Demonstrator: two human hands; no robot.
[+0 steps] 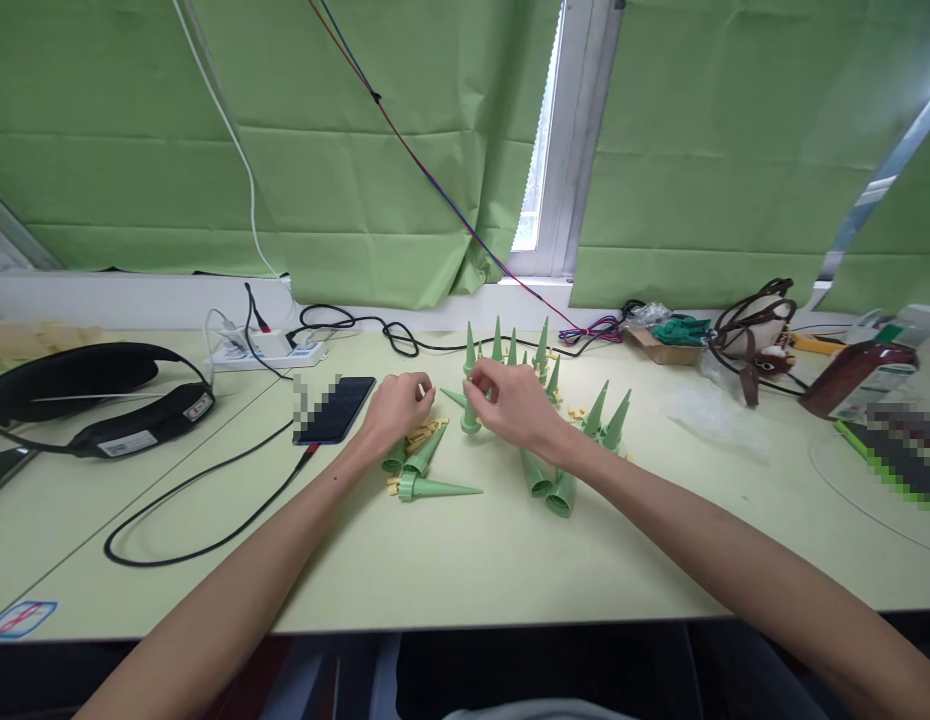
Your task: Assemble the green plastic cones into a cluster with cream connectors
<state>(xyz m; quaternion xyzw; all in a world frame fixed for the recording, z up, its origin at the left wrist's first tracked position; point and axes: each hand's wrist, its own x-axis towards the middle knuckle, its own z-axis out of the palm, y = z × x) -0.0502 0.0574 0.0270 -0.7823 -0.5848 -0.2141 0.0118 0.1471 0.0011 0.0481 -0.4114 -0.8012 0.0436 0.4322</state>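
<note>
My right hand (pixel 510 400) pinches a green plastic spike (pixel 471 415), held point up with its wide collar low over the table. My left hand (pixel 400 402) has its fingers curled together beside small yellow pieces (pixel 427 430); whatever is in them is hidden. Below that hand, several green spikes lie on their sides, one of them a spike (pixel 442 489) pointing right with a yellow piece at its base. Beyond my right hand stand several upright spikes (pixel 541 350). Under my right wrist lie hollow green cones (pixel 560 495), open ends towards me, near two more upright spikes (pixel 616 420).
At left are a phone (pixel 337 410) on a black cable, a black headset (pixel 135 400) and a white power strip (pixel 270 350). A cardboard box (pixel 664 348), a brown bottle (pixel 847 378) and clear plastic wrap (pixel 716 415) sit at right. The table's front edge runs below my arms.
</note>
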